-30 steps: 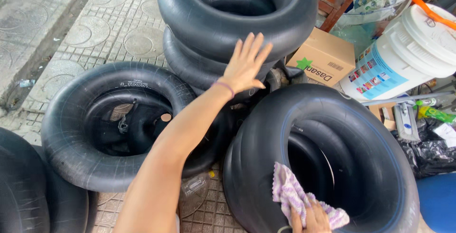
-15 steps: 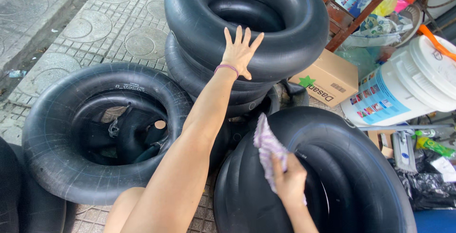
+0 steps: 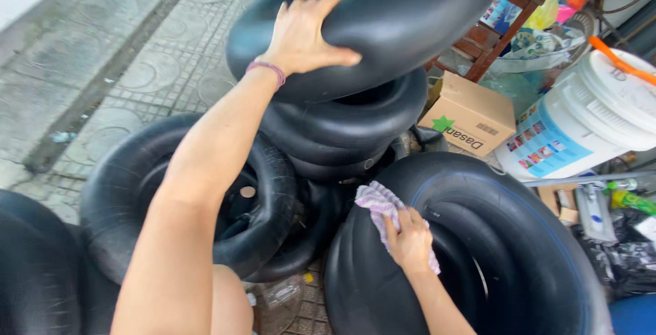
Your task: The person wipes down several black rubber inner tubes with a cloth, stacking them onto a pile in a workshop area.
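Head view looks down on a large black inflated rubber inner tube (image 3: pixel 478 253) leaning in the lower right, with a crumpled lilac-and-white checked cloth (image 3: pixel 383 206) pressed against its upper left shoulder. The right hand (image 3: pixel 410 239) is clenched around that cloth, fingers curled over the fabric and holding it flat to the rubber. Where the cloth sits, the tube's surface looks dull black; whether any part has been wiped clean cannot be told, and most of the ring's face and inner wall shows no contact with the cloth, so the wiping looks to be at an early point, with the greater part of the tube left.

The left hand (image 3: pixel 304 34) reaches up and forward, palm down and fingers spread, resting on the topmost tube of a stack of black inner tubes (image 3: pixel 355 96) behind the one being wiped; it presses rather than grips, and a thin purple band circles the wrist.

Another black inner tube with a dark hub (image 3: pixel 171 198) lies to the left on patterned grey paving slabs (image 3: pixel 137 55). Beyond the stack sit a brown cardboard box with a green star mark (image 3: pixel 471 113), a white plastic bucket with a coloured label (image 3: pixel 581 123) and a reddish wooden stool (image 3: pixel 506 14) among bags and clutter.
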